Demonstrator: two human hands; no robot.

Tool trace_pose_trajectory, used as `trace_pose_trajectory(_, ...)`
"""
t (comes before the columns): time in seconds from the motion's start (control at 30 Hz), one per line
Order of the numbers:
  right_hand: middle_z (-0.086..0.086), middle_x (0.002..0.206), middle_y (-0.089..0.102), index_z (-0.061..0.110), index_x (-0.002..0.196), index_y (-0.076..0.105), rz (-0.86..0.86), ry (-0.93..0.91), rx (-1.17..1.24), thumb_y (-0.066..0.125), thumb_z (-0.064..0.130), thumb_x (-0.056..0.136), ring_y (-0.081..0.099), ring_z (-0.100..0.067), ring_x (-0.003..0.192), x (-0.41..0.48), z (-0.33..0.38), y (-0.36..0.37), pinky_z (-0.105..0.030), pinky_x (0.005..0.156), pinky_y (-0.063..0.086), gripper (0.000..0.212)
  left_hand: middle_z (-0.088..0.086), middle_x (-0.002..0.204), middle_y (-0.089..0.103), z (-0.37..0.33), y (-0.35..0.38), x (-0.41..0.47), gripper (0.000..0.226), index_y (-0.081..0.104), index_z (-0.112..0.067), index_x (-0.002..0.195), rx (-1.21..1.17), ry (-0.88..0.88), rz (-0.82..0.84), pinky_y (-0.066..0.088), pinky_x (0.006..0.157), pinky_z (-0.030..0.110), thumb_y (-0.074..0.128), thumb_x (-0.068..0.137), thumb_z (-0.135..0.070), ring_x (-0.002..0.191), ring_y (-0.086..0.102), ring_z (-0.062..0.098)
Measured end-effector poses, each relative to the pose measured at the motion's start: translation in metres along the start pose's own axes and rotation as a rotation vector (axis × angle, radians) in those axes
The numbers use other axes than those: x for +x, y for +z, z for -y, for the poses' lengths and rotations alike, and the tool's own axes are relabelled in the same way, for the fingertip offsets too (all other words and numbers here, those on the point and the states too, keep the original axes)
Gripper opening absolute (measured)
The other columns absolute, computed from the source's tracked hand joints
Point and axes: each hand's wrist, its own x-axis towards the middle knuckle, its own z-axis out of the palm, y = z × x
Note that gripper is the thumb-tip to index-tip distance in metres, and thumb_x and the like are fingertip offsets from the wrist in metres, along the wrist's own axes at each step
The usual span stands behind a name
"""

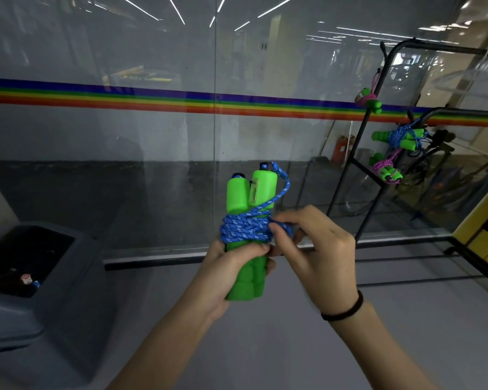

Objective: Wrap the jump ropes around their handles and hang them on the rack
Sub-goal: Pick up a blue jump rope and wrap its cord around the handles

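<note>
Two green jump rope handles (250,192) stand upright side by side in front of me, gripped low down by my left hand (223,274). A blue speckled rope (245,229) is coiled in several turns around their middle, and one strand loops up to the top of the right handle. My right hand (316,249) pinches the rope at the right side of the coil. At the right stands a black rack (378,88) with three wrapped ropes on it: a pink one (368,99) at the top, a blue one (397,137) in the middle and a pink one (386,168) lower down.
A grey bin (51,299) with some litter inside stands at the lower left. A glass wall with a rainbow stripe (152,98) runs across in front of me. The rack's base bars (406,281) lie on the grey floor at the right.
</note>
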Motion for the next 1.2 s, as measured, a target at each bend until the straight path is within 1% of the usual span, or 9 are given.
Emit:
trace_pose_trajectory(0.17,-0.003,0.09,0.064,0.01,0.102,0.067,0.137,-0.023,0.141,0.069,0.013,0.08,0.056,-0.002,0.078,0.001,-0.002,-0.004,-0.011,0.075,0.043,0.022,0.01,0.076,0.067,-0.006,0.001,0.0,0.025,0.069,-0.009,0.088,-0.061,-0.047,0.025,0.053,0.058,0.03,0.062,0.065,-0.004,0.058,0.061,0.019)
trace_pose_trajectory(0.37,-0.007,0.091,0.063,0.005,0.088,0.071,0.035,0.049,0.243,0.063,0.008,0.083,0.06,-0.013,0.089,0.005,-0.004,-0.007,-0.022,0.08,0.046,0.01,0.01,0.07,0.068,-0.008,0.003,-0.005,0.028,0.067,-0.009,0.092,-0.085,-0.134,0.067,0.054,0.059,0.027,0.063,0.065,-0.003,0.056,0.062,0.018)
trace_pose_trajectory(0.5,-0.007,0.088,0.065,0.007,0.09,0.068,0.062,0.121,0.418,0.057,0.008,0.086,0.062,-0.014,0.086,0.003,0.001,-0.009,-0.021,0.077,0.046,0.012,0.011,0.072,0.069,-0.013,0.001,-0.008,0.03,0.065,-0.007,0.096,-0.105,-0.13,0.102,0.055,0.061,0.028,0.064,0.066,-0.004,0.056,0.061,0.017)
trace_pose_trajectory(0.7,0.004,0.081,0.068,0.02,0.095,0.068,0.056,0.177,0.489,0.07,0.004,0.074,0.061,-0.004,0.077,0.006,0.008,-0.008,-0.014,0.074,0.046,0.026,0.008,0.072,0.07,-0.009,0.001,-0.011,0.022,0.072,-0.014,0.084,-0.084,-0.071,0.09,0.054,0.06,0.029,0.058,0.067,-0.01,0.056,0.061,0.019)
trace_pose_trajectory(0.77,0.011,0.08,0.068,0.022,0.085,0.069,0.049,0.161,0.484,0.072,0.01,0.073,0.063,-0.007,0.078,0.005,0.009,-0.007,-0.023,0.073,0.05,0.017,0.009,0.074,0.068,-0.008,0.0,-0.012,0.025,0.069,-0.011,0.09,-0.07,-0.051,0.084,0.053,0.06,0.03,0.059,0.067,-0.011,0.056,0.06,0.02)
trace_pose_trajectory(0.87,0.004,0.083,0.068,0.017,0.085,0.072,0.094,0.068,0.354,0.069,0.011,0.077,0.063,-0.015,0.08,0.002,0.009,-0.004,-0.037,0.069,0.051,0.01,0.012,0.077,0.066,-0.01,0.0,-0.014,0.027,0.066,-0.008,0.094,-0.055,-0.023,0.058,0.052,0.059,0.032,0.06,0.068,-0.01,0.059,0.06,0.022)
trace_pose_trajectory(0.93,0.001,0.083,0.066,0.015,0.086,0.072,0.122,0.061,0.311,0.068,0.009,0.079,0.063,-0.016,0.08,0.001,0.011,-0.001,-0.035,0.07,0.051,0.01,0.011,0.075,0.065,-0.011,-0.002,-0.015,0.026,0.065,-0.006,0.093,-0.026,-0.004,0.031,0.052,0.058,0.032,0.061,0.068,-0.009,0.059,0.061,0.022)
trace_pose_trajectory(1.07,0.003,0.084,0.056,0.012,0.077,0.072,0.195,0.109,0.251,0.071,0.011,0.075,0.056,-0.003,0.076,0.006,0.016,-0.004,-0.014,0.066,0.044,0.004,0.009,0.071,0.067,-0.012,-0.006,-0.017,0.029,0.059,0.002,0.103,0.086,0.028,0.002,0.051,0.051,0.027,0.061,0.074,0.001,0.059,0.065,0.019)
trace_pose_trajectory(1.2,0.003,0.081,0.064,0.015,0.066,0.069,0.271,0.191,0.245,0.076,0.014,0.066,0.061,-0.008,0.072,0.016,0.017,-0.004,-0.016,0.064,0.047,0.007,0.018,0.084,0.066,-0.014,-0.008,-0.016,0.044,0.055,0.0,0.108,0.25,0.094,-0.006,0.049,0.049,0.024,0.059,0.064,-0.008,0.056,0.063,0.015)
